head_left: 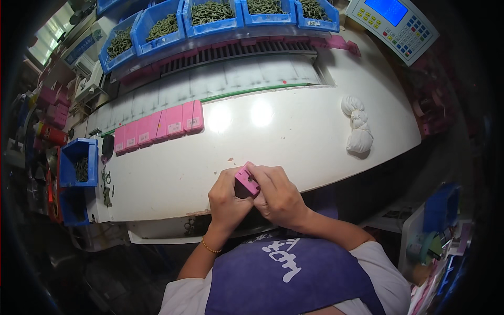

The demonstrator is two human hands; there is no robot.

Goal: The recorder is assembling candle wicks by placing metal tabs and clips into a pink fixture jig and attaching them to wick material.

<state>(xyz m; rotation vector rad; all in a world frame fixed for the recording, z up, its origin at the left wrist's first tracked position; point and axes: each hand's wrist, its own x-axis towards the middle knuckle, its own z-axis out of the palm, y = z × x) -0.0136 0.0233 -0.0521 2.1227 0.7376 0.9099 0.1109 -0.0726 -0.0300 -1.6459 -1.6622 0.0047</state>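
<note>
A small pink block-shaped holder [246, 180] sits between both hands just above the near edge of the white worktable [294, 136]. My left hand [227, 200] grips it from the left and below. My right hand [277, 193] closes over it from the right, fingers on its top edge. A row of several similar pink holders [160, 126] lies flat on the table to the far left.
Blue bins [210, 16] of dark green parts line the back, above a slotted rack [236, 52]. A control panel with a blue screen [391, 23] stands at the back right. A knotted white cloth [358, 126] lies at right. More blue bins [79, 163] stand at left.
</note>
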